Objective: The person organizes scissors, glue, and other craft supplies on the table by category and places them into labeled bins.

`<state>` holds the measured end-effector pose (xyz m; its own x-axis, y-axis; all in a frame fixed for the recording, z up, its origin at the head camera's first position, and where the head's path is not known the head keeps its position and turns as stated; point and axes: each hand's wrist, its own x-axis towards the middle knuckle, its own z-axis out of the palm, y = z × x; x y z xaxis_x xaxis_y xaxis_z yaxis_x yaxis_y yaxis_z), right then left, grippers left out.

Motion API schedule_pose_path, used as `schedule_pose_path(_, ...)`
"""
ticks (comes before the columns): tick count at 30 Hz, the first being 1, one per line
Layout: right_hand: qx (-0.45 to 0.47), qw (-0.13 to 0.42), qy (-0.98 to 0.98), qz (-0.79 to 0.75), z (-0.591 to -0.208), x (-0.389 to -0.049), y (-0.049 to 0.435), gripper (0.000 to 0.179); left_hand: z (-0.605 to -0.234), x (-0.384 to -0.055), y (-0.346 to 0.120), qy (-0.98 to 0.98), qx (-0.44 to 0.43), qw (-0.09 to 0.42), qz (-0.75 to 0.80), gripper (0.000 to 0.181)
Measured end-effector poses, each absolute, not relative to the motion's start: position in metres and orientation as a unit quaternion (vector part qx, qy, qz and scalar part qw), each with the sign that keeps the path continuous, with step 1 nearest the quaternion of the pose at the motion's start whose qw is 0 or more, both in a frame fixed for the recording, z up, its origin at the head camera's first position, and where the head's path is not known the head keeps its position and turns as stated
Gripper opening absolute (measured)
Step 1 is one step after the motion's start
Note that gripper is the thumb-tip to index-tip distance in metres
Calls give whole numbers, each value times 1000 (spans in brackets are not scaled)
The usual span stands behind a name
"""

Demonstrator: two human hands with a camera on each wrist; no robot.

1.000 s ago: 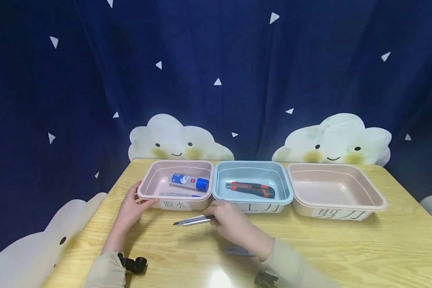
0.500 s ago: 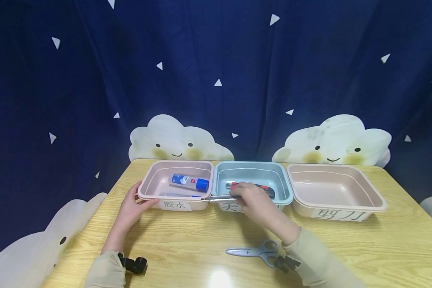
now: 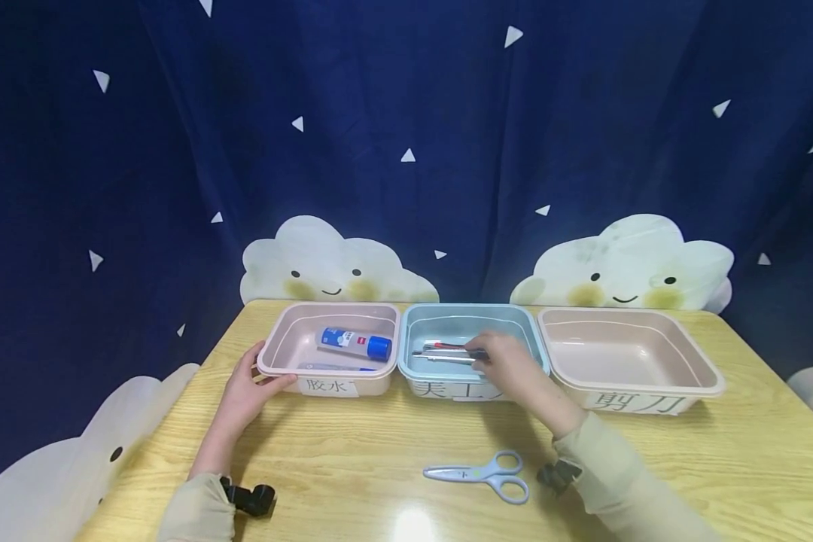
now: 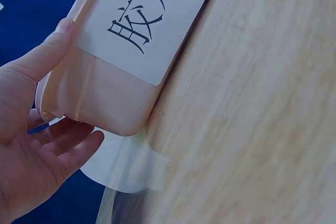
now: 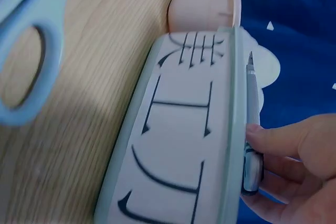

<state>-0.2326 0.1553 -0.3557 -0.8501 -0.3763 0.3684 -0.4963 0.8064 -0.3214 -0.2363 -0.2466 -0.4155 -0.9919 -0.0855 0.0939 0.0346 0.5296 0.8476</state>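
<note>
My right hand point(image 3: 511, 365) pinches a slim silver utility knife point(image 5: 252, 93) between thumb and fingers, its pointed tip toward the left. In the head view the knife overlaps the inside of the blue bin point(image 3: 470, 320). A red-and-black utility knife point(image 3: 439, 346) lies in that bin, partly covered by the hand. At the left, my left hand point(image 3: 247, 391) grips the near corner of a pink bin point(image 3: 291, 342), thumb on the front rim and fingers around the side. Inside it are a blue-capped glue bottle point(image 3: 354, 342) and a thin clear-and-blue item point(image 3: 335, 367) behind the front rim.
Light blue scissors point(image 3: 474, 473) lie on the wooden table point(image 3: 339, 459) in front of the bins. A second pink bin point(image 3: 623, 357) stands at the right of the row. Labels are on the bins' fronts, and a dark blue curtain point(image 3: 352, 165) hangs behind.
My right hand has carried the silver utility knife rightward and up from in front of the bins to the blue bin. The scissors are now uncovered. My left hand stays put.
</note>
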Motion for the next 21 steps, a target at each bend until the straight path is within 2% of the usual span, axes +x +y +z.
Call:
schedule_pose_path(7,221,128,-944,208,-362,-251,168,20,-414,-238,-247,-877,19,64,-475,97)
schedule_pose_path(21,213,60,-949,223,-379,-277,182,22,-416,-237,-246,-874,17,64,-482,96)
